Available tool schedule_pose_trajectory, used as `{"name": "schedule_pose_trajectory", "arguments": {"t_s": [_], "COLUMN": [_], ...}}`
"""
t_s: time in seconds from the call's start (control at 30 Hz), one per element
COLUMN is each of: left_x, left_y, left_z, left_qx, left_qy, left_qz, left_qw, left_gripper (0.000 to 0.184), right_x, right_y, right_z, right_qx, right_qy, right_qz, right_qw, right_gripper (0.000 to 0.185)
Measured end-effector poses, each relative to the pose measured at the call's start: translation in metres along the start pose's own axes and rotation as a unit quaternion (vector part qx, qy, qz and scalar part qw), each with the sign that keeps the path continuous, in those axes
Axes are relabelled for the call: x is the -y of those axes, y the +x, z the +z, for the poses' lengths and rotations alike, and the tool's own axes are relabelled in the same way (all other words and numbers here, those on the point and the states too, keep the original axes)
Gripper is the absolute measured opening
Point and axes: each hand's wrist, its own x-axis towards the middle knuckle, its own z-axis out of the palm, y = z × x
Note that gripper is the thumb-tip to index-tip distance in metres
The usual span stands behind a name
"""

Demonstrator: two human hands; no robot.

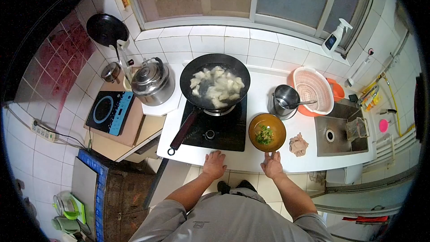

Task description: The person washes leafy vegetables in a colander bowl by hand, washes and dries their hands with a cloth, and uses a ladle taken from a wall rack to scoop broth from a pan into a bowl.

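Note:
My left hand (215, 165) rests on the front edge of the white counter, fingers lying flat, holding nothing. Just beyond it is the black gas stove (212, 136). On the burner stands a black wok (190, 96) with dumplings (221, 84) in steaming water; its dark handle (182, 131) points toward the front left. My right hand (272, 166) is at the counter edge, fingers stretched forward, right by an amber bowl (279, 127). Whether the fingertips touch the bowl I cannot tell. Chopped greens (264, 135) lie in the bowl.
Behind the bowl stands a metal pot (278, 106) with a ladle (305, 103) across it. A crumpled cloth (298, 144), pink colander (309, 87) and sink (342, 149) are to the right. A kettle (153, 87) and induction cooker (110, 113) are left.

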Motion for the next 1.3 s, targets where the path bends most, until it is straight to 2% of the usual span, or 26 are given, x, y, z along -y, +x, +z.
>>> {"name": "schedule_pose_trajectory", "arguments": {"t_s": [0.87, 0.97, 1.3], "left_x": [0.005, 0.005, 0.004], "left_y": [0.0, 0.0, -0.001], "left_z": [0.007, 0.008, 0.006], "left_qx": [-0.014, -0.019, -0.019], "left_qy": [0.001, 0.002, -0.001], "left_qz": [0.0, 0.003, 0.006], "left_qw": [1.0, 1.0, 1.0], "left_gripper": [0.054, 0.053, 0.054], "right_x": [0.005, 0.003, 0.002], "right_y": [-0.001, -0.001, 0.0], "right_z": [-0.005, 0.001, 0.003], "right_qx": [0.012, -0.016, -0.014], "right_qy": [-0.004, -0.003, -0.02], "right_qz": [-0.005, -0.01, -0.009], "right_qw": [1.0, 1.0, 1.0], "right_gripper": [0.073, 0.073, 0.074]}}
